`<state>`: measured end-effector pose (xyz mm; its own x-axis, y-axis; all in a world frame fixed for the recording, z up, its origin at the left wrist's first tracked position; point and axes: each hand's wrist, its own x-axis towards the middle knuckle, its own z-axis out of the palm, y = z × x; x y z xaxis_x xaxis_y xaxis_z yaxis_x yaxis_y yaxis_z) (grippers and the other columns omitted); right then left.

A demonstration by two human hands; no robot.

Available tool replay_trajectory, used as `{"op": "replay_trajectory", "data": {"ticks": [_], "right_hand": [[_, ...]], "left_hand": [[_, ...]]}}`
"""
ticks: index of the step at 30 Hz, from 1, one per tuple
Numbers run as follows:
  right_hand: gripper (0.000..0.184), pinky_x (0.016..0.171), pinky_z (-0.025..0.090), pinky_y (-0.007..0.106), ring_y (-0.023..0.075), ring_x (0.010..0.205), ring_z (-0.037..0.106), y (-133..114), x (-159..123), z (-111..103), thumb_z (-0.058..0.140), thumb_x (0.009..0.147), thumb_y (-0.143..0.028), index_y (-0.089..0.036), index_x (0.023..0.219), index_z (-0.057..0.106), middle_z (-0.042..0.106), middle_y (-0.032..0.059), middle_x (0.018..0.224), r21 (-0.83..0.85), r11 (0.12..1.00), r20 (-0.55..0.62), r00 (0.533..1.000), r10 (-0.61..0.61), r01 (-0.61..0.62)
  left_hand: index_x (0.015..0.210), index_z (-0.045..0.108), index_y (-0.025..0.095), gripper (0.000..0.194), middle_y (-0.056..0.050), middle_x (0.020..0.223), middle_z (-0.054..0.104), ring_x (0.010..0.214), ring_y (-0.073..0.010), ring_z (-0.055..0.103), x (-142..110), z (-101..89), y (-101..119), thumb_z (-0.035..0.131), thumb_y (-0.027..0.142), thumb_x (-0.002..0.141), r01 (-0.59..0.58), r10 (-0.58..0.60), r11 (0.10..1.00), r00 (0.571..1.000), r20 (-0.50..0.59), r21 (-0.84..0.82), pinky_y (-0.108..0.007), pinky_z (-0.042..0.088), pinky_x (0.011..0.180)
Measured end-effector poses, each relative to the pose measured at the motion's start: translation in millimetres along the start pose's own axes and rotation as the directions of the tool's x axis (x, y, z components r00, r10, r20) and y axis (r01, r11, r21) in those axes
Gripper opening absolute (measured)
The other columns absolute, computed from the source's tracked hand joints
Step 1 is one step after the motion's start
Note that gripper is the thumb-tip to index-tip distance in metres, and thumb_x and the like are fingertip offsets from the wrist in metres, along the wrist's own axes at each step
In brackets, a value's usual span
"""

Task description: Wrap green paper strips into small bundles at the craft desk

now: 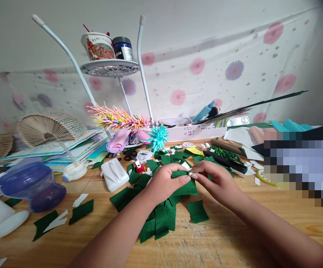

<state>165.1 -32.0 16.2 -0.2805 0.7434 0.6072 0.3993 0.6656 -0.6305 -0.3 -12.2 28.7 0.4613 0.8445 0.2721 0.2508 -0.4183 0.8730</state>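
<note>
My left hand (167, 183) is closed on a small strip of dark green crepe paper (179, 174), its thumb lying along the front. At the strip's right end, the fingertips of my right hand (216, 179) pinch together and meet the left fingers. A small whitish spot shows at that pinch; I cannot tell what it is. Under both hands lies a loose heap of cut green paper pieces (161, 220). One separate green square (197, 211) rests on the wood just below my right hand.
Behind the hands stand a turquoise spiky paper flower (158, 139) and a white box (195, 133) holding thin dark wires (234, 112). A white rack (109, 67) rises at the back. Left are a white case (114, 175), blue-purple container (35, 186) and folding fan (49, 123); right, a black-handled tool (228, 162).
</note>
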Motion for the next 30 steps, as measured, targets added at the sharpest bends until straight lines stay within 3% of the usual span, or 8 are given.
{"op": "replay_trajectory", "data": {"ticks": [8, 11, 16, 24, 30], "right_hand": [[0.016, 0.069, 0.04, 0.025, 0.0148, 0.076, 0.051, -3.0, 2.9, -4.1, 0.047, 0.078, -0.029, -0.017, 0.073, 0.056, 0.057, 0.0024, 0.076, 0.285, 0.942, 0.111, 0.982, 0.152, -0.178], [0.015, 0.06, 0.039, 0.022, 0.0114, 0.064, 0.048, -1.6, 3.3, -7.0, 0.052, 0.074, -0.03, -0.016, 0.069, 0.055, 0.052, -0.0005, 0.067, 0.415, 0.861, 0.212, 0.952, 0.221, -0.293], [0.015, 0.056, 0.037, 0.022, 0.0093, 0.058, 0.046, 6.1, 1.5, -10.2, 0.06, 0.068, -0.03, -0.015, 0.071, 0.057, 0.051, -0.0012, 0.064, 0.573, 0.702, 0.406, 0.89, 0.206, -0.424], [0.011, 0.056, 0.037, 0.021, 0.0079, 0.058, 0.046, 3.4, 1.8, -12.7, 0.065, 0.063, -0.021, -0.015, 0.065, 0.056, 0.052, -0.0029, 0.062, 0.583, 0.649, 0.508, 0.843, 0.178, -0.488], [0.013, 0.054, 0.036, 0.021, 0.0083, 0.057, 0.044, 1.4, 1.4, -12.1, 0.062, 0.065, -0.025, -0.016, 0.066, 0.053, 0.05, -0.0026, 0.062, 0.508, 0.704, 0.546, 0.818, 0.181, -0.496]], "left_hand": [[0.079, 0.06, 0.015, 0.019, -0.001, 0.081, 0.062, 0.075, -0.014, 0.054, 0.8, -0.9, 0.0, 0.055, 0.03, 0.069, -0.02, 0.024, 0.997, 0.998, -0.057, 0.075, -0.023, 0.04, 0.07], [0.078, 0.061, 0.015, 0.017, 0.0, 0.078, 0.063, 0.073, -0.0134, 0.054, 0.3, -2.7, -0.5, 0.057, 0.029, 0.067, -0.024, 0.023, 0.995, 1.0, 0.009, 0.095, -0.022, 0.04, 0.067], [0.073, 0.062, 0.015, 0.015, 0.0, 0.074, 0.062, 0.068, -0.0121, 0.053, -1.7, -5.4, 3.9, 0.06, 0.027, 0.064, -0.022, 0.009, 0.996, 0.988, 0.156, 0.083, -0.021, 0.04, 0.063], [0.073, 0.063, 0.014, 0.015, 0.001, 0.068, 0.06, 0.063, -0.0101, 0.051, -4.3, -4.4, 8.3, 0.06, 0.026, 0.065, -0.048, 0.028, 0.996, 0.965, 0.261, 0.072, -0.019, 0.038, 0.059], [0.076, 0.063, 0.014, 0.018, -0.001, 0.069, 0.06, 0.064, -0.0114, 0.051, -3.8, -5.0, 7.9, 0.059, 0.028, 0.065, -0.047, 0.019, 0.995, 0.959, 0.283, 0.093, -0.02, 0.038, 0.06]]}}
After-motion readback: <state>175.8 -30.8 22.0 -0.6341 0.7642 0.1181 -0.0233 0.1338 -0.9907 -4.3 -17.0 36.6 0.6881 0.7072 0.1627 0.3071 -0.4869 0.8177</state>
